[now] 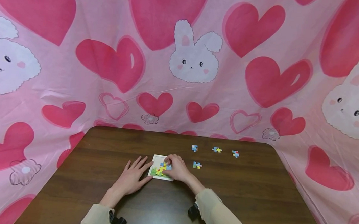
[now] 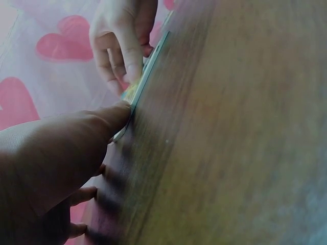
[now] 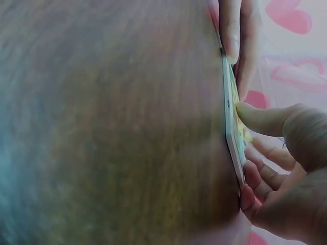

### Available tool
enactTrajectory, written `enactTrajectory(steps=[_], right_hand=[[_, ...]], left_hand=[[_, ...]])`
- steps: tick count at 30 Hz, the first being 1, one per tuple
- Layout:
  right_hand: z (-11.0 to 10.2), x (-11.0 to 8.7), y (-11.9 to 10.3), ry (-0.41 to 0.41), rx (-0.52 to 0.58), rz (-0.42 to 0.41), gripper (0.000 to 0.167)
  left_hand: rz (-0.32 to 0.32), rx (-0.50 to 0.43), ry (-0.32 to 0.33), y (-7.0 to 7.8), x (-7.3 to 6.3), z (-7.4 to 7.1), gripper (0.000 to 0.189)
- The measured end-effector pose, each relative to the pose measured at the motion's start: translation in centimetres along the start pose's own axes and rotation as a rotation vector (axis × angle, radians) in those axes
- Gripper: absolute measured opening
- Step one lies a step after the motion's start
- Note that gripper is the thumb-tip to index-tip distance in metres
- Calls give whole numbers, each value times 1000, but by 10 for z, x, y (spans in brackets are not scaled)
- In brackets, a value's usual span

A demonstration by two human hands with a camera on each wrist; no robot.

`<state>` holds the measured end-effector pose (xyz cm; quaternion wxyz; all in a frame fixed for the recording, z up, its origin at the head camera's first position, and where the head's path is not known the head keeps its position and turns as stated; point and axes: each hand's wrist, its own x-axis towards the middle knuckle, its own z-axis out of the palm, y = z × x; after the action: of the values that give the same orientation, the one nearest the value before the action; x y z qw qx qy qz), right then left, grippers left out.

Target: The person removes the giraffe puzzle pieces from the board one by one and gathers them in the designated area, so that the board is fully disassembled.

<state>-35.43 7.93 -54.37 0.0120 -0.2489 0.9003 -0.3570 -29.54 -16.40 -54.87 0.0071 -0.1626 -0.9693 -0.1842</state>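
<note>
A small white-framed puzzle board [image 1: 156,159] lies on the brown table, with a yellow, green and blue picture partly put together in it. My left hand [image 1: 131,178] rests beside it with fingers spread, the thumb and index finger touching the board's left side. Over the board's right part, my right hand [image 1: 179,169] pinches a puzzle piece [image 1: 168,167] between thumb and fingers, low against the picture. In the right wrist view, a bit of yellow [image 3: 247,136] shows between thumb and fingers. My fingers hide part of the picture and most of the pinched piece.
Loose puzzle pieces lie right of the board: a blue one [image 1: 194,148], a blue-yellow one [image 1: 216,149], one with a red spot [image 1: 235,154] and a nearer one [image 1: 197,165]. A pink heart-patterned cloth [image 1: 180,88] hangs behind the table [image 1: 242,196].
</note>
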Motion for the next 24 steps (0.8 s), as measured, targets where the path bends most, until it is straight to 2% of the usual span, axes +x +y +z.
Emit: enactTrajectory(steps=[2, 4, 6, 10, 12, 17, 24], right_hand=[[-3, -2, -8, -6, 32, 36, 41], [-3, -4, -10, 3, 43, 35, 42], [-2, -5, -10, 25, 53, 6, 42], [8, -4, 5, 90, 35, -86, 40], [9, -5, 5, 97, 49, -96, 39], [2, -10, -9, 80, 81, -39, 38], [3, -9, -13, 53, 58, 35, 41]], left_hand=[[-1, -2, -1, 0, 0, 0, 65], [1, -4, -1, 0, 0, 0, 65], [-1, -3, -2, 0, 0, 0, 64], [-4, 0, -2, -1, 0, 0, 64], [-7, 1, -4, -1, 0, 0, 64], [-9, 3, -3, -1, 1, 1, 65], [-10, 2, -4, 0, 1, 1, 67]])
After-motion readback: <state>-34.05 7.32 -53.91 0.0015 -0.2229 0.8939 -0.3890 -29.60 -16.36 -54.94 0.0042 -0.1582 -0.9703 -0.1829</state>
